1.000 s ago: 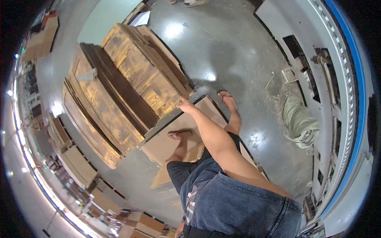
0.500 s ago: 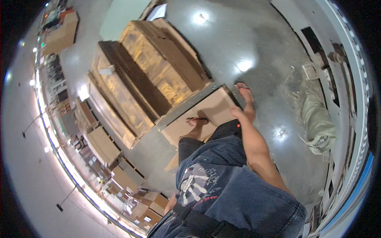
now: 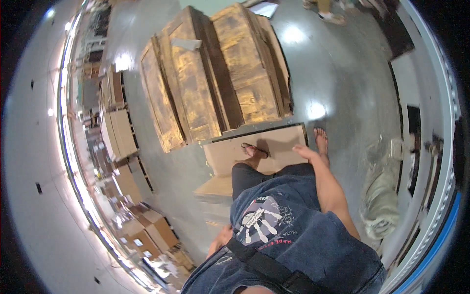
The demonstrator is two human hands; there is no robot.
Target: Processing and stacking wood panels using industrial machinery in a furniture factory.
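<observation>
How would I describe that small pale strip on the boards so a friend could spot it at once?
In the upper middle of the view, look for the stacks of boards with mottled yellow-and-brown wood grain. On the middle stack, toward its far end, lies the pale grey strip. Its plain, light colour sets it apart from the patterned surface around it.

Red and white lettering stands on the dark blue shirt.

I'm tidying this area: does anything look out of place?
A seemingly loose pale scrap lies crosswise on the middle stack of wood-patterned panels, and a slumped greenish sack lies on the floor at right; both look stray.
</observation>
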